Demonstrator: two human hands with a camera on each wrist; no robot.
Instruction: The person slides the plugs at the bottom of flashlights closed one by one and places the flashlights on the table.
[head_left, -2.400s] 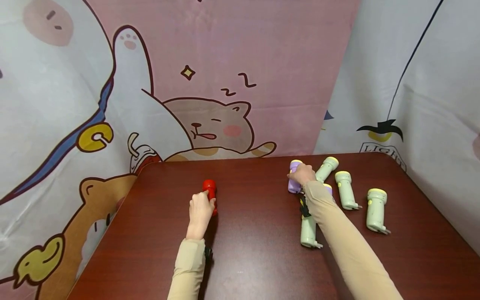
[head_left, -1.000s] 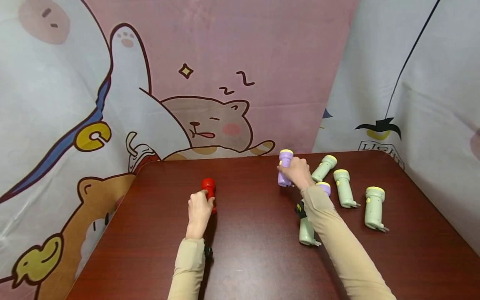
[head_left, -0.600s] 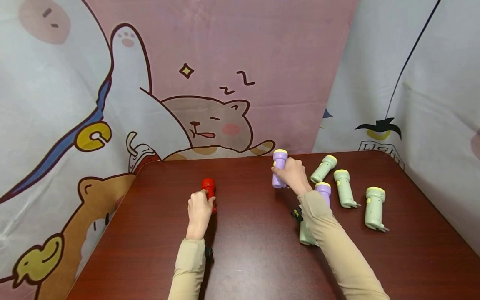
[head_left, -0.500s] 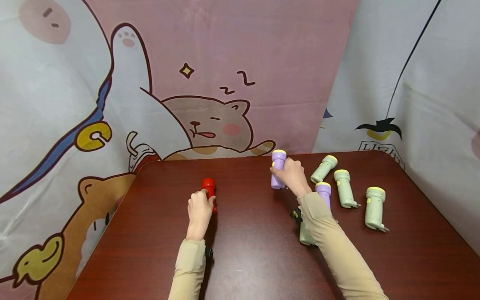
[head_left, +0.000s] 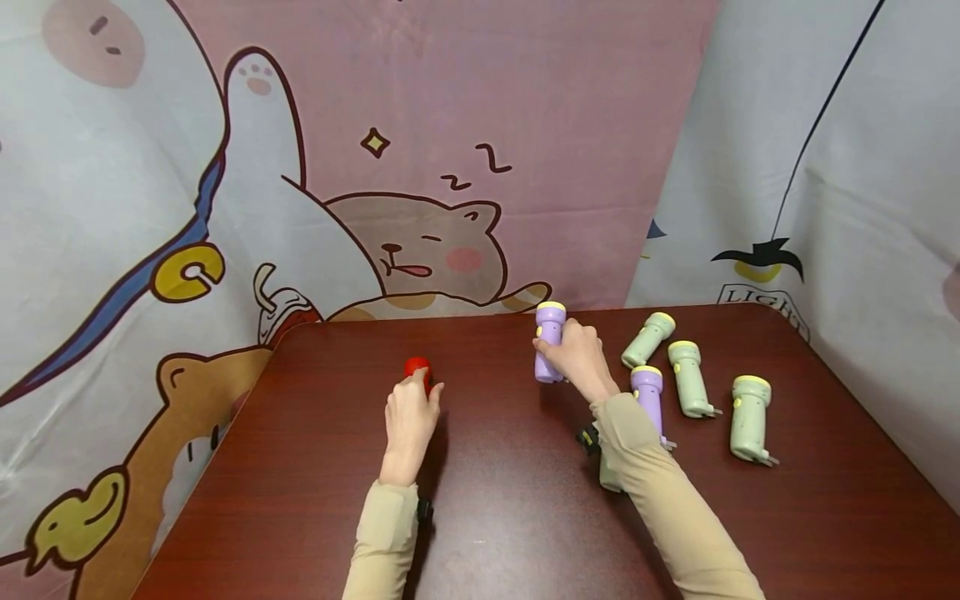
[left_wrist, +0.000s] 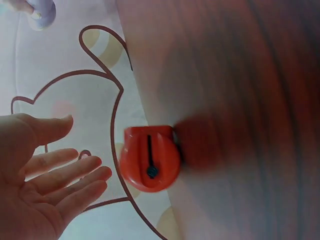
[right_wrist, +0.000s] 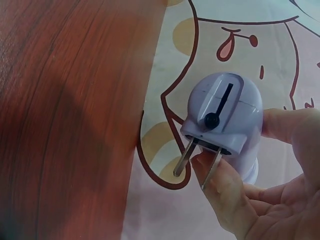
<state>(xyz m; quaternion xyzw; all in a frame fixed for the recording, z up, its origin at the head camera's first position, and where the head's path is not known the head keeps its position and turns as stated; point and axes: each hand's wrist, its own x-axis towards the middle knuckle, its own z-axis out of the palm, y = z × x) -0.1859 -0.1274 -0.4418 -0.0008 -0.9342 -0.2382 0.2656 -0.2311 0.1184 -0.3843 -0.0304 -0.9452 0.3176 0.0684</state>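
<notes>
My left hand (head_left: 411,421) is just over the red flashlight (head_left: 417,367). In the left wrist view its fingers (left_wrist: 70,175) are spread and stand apart from the red flashlight's rear end, which faces the camera. My right hand (head_left: 581,358) grips a purple flashlight (head_left: 550,342) with a yellow rim, between thumb and fingers. The right wrist view shows that purple flashlight's tail (right_wrist: 225,110) with two metal plug prongs folded out. A second purple flashlight (head_left: 648,396) lies beside my right forearm, partly hidden by the sleeve.
Pale green flashlights lie on the right of the brown table (head_left: 495,467): one at the back (head_left: 649,340), one in the middle (head_left: 691,379), one farther right (head_left: 751,417). Another green flashlight (head_left: 609,475) is mostly behind my right sleeve. A printed cloth (head_left: 585,150) hangs behind the table.
My right hand has carried the purple flashlight leftward, away from the green ones. My left hand has let go of the red flashlight, its fingers loosening and shifting slightly right.
</notes>
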